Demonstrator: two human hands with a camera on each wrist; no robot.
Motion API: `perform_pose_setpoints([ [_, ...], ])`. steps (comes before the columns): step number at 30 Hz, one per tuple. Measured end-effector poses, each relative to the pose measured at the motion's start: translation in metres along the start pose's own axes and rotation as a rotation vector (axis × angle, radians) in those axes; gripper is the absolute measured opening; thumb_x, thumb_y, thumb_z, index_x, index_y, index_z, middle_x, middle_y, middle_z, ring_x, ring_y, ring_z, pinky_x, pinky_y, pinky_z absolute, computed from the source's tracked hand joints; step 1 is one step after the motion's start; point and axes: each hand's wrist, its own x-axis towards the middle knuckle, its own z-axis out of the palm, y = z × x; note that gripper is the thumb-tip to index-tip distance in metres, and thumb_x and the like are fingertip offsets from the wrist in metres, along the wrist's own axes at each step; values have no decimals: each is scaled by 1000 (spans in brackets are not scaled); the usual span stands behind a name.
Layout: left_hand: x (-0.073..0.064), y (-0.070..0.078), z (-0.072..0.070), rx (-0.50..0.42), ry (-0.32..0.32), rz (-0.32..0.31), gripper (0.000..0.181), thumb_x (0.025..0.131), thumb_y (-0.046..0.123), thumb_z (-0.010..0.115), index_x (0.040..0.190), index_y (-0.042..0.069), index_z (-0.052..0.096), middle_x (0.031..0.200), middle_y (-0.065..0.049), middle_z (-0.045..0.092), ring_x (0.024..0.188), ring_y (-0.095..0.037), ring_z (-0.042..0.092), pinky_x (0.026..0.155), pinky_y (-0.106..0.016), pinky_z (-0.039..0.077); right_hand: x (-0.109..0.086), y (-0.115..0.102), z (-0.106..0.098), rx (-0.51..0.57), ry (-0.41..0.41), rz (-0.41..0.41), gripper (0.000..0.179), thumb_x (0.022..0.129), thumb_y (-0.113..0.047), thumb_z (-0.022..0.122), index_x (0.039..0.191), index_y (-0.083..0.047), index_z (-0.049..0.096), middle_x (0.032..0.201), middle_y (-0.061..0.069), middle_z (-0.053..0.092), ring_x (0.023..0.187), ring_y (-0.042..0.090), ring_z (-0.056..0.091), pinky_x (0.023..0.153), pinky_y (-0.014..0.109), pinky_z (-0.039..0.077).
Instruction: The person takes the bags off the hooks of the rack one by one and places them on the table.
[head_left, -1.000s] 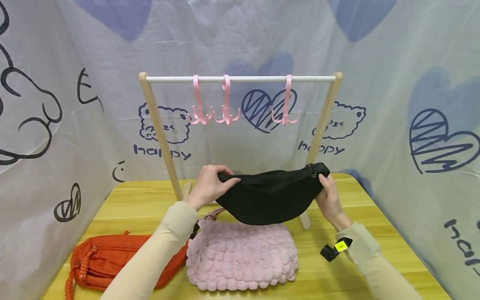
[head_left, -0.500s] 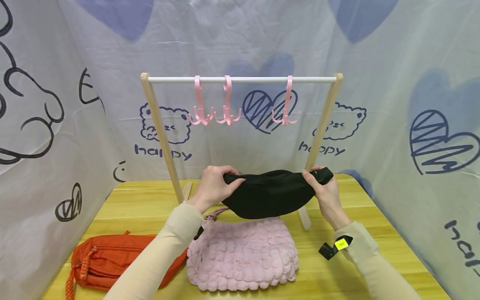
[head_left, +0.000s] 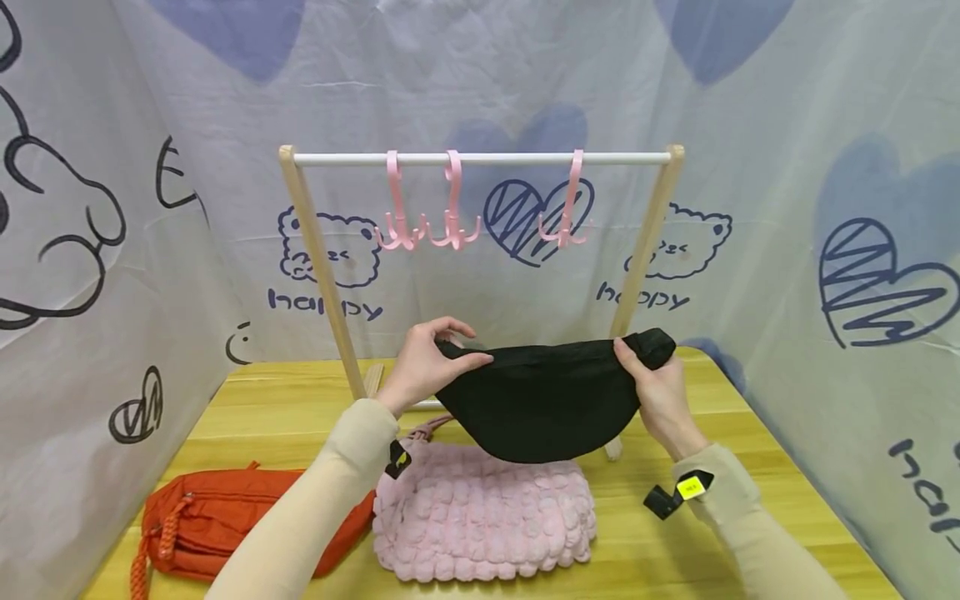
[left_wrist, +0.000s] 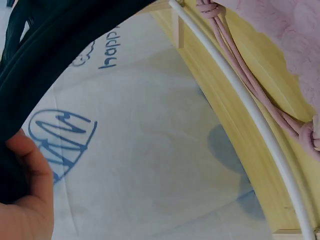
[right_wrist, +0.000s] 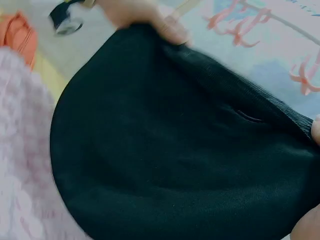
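A black crescent-shaped waist bag [head_left: 543, 408] is held up in front of the rack, above the table. My left hand [head_left: 423, 367] pinches its left end, thumb across the near side; in the left wrist view, curled fingers [left_wrist: 37, 170] grip the dark fabric. My right hand [head_left: 663, 400] grips the other end, thumb on the front, and a short piece of the bag sticks up past it. The right wrist view shows the bag's broad panel [right_wrist: 150, 125] and a zipper-like top edge. Below lies a pink puffy bag [head_left: 483, 521] with a knotted cord strap [left_wrist: 245, 70].
A rack with a white rail [head_left: 517, 158] and wooden legs stands behind. Three pink hooks hang from it: two left of centre [head_left: 397, 208] and one further right [head_left: 568, 204]. An orange-red bag [head_left: 217, 508] lies at the table's left, partly behind my left sleeve.
My right thumb has come over onto the bag's front. The bag dipped toward the rear and then spread out, its lower edge now hanging lower. My left hand has shifted slightly left.
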Motion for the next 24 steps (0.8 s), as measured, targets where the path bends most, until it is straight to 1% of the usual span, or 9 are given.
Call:
perform_pose_setpoints([
  [4,5,-5,-6,-86,-24,-103,35,81,31,85,110,17,70,90,-10,69,81,-23,64,77,-34,54,2,-7,-2,85,-85,11,14,96,-11,68,84,-17,67,79,-8,71,75,5,73,70,20,58],
  [6,6,-7,-8,-158,-23,-160,36,84,31,83,114,18,68,101,-8,69,89,-21,64,80,-33,53,3,-10,-2,120,-137,36,13,97,-12,66,85,-17,67,81,-8,71,77,6,73,72,20,58],
  [8,6,-9,-8,-276,-16,-214,38,88,30,79,121,18,65,114,-6,65,95,-17,62,84,-30,53,3,-11,-2,158,-170,64,13,98,-12,65,86,-16,66,82,-7,70,78,6,73,73,21,59],
  [11,4,-13,-4,-525,-12,-277,41,95,25,69,132,13,57,130,-6,57,97,-10,63,84,-25,54,3,-12,-3,213,-193,92,12,98,-10,64,86,-14,66,83,-5,70,80,8,73,74,21,59],
  [13,2,-16,0,-676,-38,-309,43,99,24,61,138,11,51,132,-7,54,94,-10,64,83,-25,54,3,-11,-3,244,-200,98,13,98,-7,63,87,-13,67,84,-4,70,80,8,73,75,21,59],
  [15,0,-19,4,-772,-80,-340,43,102,27,55,142,14,48,133,-2,54,97,-8,64,84,-26,54,2,-11,-3,262,-208,105,14,99,-6,62,88,-13,67,85,-4,70,81,9,73,76,21,59],
  [20,-5,-21,16,-835,-157,-388,28,104,39,46,121,22,59,111,11,67,97,-6,66,87,-29,53,2,-9,-4,303,-199,129,9,98,-7,63,90,-11,65,87,-3,69,84,10,74,78,22,59],
  [22,-6,-20,20,-841,-145,-396,28,104,43,45,110,21,62,100,9,71,93,-8,68,87,-31,54,2,-7,-4,316,-185,144,9,98,-8,64,89,-11,64,87,-3,68,84,10,74,78,22,59],
  [24,-6,-18,25,-841,-104,-403,30,104,46,47,107,21,62,98,9,71,92,-9,68,90,-32,53,1,-6,-3,324,-173,155,11,98,-9,63,88,-12,62,86,-3,68,83,10,73,78,21,59],
])
